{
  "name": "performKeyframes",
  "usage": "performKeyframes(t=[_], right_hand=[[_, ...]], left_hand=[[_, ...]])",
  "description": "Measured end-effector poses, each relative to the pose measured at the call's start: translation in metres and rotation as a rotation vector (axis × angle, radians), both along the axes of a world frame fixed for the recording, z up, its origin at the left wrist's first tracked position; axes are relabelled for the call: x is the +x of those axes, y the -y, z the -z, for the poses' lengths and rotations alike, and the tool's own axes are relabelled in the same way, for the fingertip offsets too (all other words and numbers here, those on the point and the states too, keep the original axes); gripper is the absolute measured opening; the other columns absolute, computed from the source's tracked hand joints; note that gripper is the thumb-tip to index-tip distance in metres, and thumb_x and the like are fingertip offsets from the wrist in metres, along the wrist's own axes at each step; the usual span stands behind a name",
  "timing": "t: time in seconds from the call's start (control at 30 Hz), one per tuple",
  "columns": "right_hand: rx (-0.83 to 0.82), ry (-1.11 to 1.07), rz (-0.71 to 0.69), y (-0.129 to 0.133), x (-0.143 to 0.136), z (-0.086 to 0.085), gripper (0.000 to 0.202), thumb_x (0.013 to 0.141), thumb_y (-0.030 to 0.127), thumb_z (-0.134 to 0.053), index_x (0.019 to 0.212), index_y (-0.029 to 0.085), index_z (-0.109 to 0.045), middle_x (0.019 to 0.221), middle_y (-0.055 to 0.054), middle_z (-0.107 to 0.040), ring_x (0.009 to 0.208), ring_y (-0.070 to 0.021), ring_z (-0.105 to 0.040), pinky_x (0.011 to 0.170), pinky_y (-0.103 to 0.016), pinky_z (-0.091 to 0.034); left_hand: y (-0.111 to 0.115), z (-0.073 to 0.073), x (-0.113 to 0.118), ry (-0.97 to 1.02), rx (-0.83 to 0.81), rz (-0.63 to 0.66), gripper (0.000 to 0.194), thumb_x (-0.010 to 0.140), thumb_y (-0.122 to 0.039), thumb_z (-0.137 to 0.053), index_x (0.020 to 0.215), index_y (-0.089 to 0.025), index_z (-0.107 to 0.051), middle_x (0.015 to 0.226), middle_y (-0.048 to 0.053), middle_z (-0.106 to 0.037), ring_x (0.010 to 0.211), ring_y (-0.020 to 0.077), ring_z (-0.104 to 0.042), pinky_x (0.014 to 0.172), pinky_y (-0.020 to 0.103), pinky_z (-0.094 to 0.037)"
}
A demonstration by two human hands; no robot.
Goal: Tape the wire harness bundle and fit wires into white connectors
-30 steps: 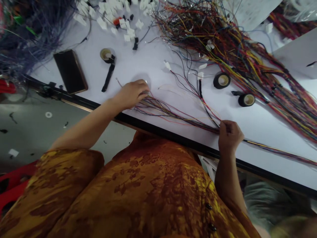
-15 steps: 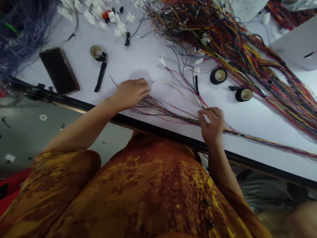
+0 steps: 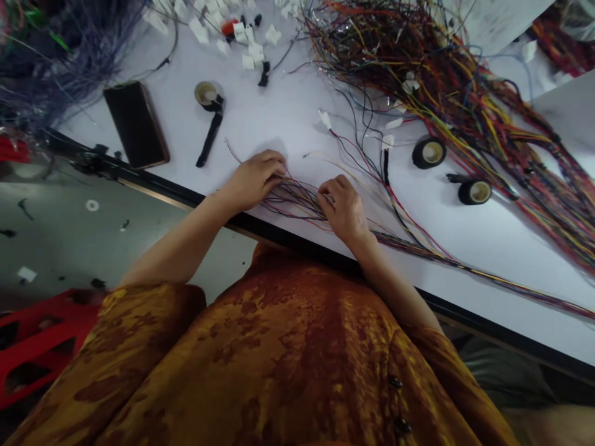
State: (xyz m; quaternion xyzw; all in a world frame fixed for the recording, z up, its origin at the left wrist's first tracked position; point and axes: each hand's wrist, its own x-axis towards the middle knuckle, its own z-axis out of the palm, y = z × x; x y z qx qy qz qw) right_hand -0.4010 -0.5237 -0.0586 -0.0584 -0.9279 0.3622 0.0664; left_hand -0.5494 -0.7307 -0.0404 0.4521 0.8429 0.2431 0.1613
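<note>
Along the near side of a smooth white counter [image 3: 260, 118] lies a long bundle of thin multicoloured wires [image 3: 416, 248]; the left hand [image 3: 259, 178] grips its splayed end, the right hand [image 3: 343, 207] curls over it, clasping or not I can't tell

We have a white tabletop [image 3: 260, 121] slanting right across our view, its near side bounded by a dark edge [image 3: 302, 241]. Pale, soft light spreads over it, and down below we're into dimmer territory: a grey-green floor [image 3: 153, 226], dotted with dark scraps [image 3: 8, 233], a white scrap [image 3: 26, 274] and a small white ring [image 3: 92, 205]. Lower left, we spot bright red openwork [image 3: 41, 313]; lower right, shadow and blur.
</note>
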Motion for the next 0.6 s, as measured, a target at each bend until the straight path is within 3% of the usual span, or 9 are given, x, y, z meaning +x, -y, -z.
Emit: performKeyframes(t=[0.17, 0.43, 0.6], right_hand=[[0.051, -0.072, -0.005, 0.015, -0.016, 0.012, 0.021, 0.094, 0.040, -0.060, 0.083, 0.022, -0.063, 0.093, -0.007, -0.058, 0.090, -0.0217, -0.054, 0.083, -0.038, -0.048], [-0.014, -0.077, 0.051, 0.015, -0.021, 0.009, 0.017, 0.094, 0.024, -0.053, 0.079, 0.022, -0.059, 0.089, -0.006, -0.060, 0.084, -0.0192, -0.056, 0.079, -0.035, -0.048], [-0.107, -0.079, 0.088, 0.006, -0.012, 0.009, 0.015, 0.093, 0.025, -0.053, 0.079, 0.022, -0.057, 0.086, -0.004, -0.060, 0.077, -0.0154, -0.055, 0.073, -0.032, -0.046]], left_hand=[[-0.001, 0.002, 0.000, 0.002, 0.021, -0.014, 0.020, 0.089, -0.019, -0.052, 0.103, -0.020, -0.066, 0.128, 0.009, -0.063, 0.120, 0.0264, -0.058, 0.107, 0.047, -0.045], [0.003, 0.009, -0.002, 0.000, 0.083, -0.073, 0.016, 0.090, -0.021, -0.052, 0.097, -0.020, -0.067, 0.123, 0.008, -0.066, 0.114, 0.0237, -0.061, 0.105, 0.042, -0.047], [0.003, 0.013, -0.005, 0.010, 0.131, -0.109, 0.013, 0.091, -0.025, -0.054, 0.093, -0.020, -0.066, 0.118, 0.008, -0.069, 0.111, 0.0216, -0.062, 0.103, 0.039, -0.048]])
